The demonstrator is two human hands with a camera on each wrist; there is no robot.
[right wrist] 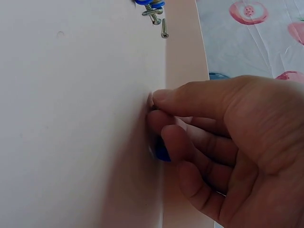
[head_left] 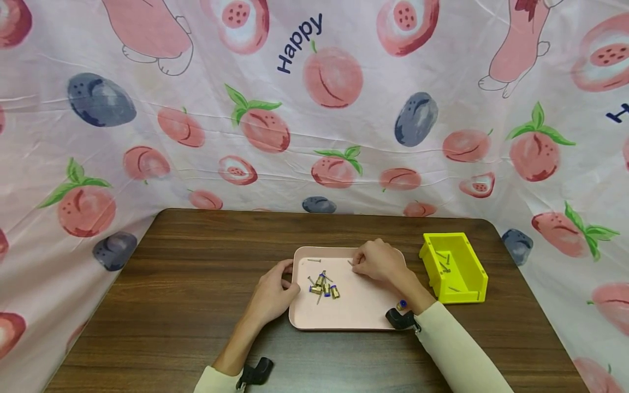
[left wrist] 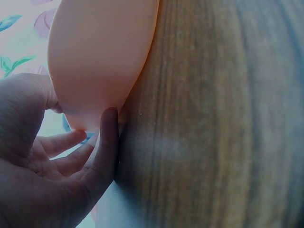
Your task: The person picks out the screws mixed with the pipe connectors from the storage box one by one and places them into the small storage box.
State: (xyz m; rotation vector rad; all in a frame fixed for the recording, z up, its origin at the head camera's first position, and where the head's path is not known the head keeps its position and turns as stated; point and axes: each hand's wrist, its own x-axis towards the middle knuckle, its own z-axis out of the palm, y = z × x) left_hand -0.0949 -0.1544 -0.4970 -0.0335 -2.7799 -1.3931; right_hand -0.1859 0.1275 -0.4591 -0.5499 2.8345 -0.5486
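My left hand (head_left: 273, 293) holds the left side of a pale pink tray (head_left: 363, 311), thumb at the rim and fingers along its outer wall. Over the tray's far right part, my right hand (head_left: 377, 261) pinches a small screw (head_left: 350, 263) between thumb and index finger; most of it is hidden by the fingertips in the right wrist view. Behind those fingers shows a blue piece (right wrist: 162, 151). Several brass fittings with blue ends (head_left: 335, 292) lie mixed with screws left of the tray's middle. A single screw (head_left: 314, 260) lies near the far wall.
Right of the tray stands a yellow bin (head_left: 462, 297) with several screws (head_left: 444, 267) inside. One more blue-ended fitting (head_left: 402, 304) lies by the tray's right edge, under my right wrist. The brown wooden table (head_left: 196, 256) meets a fruit-printed cloth (head_left: 196, 180) behind.
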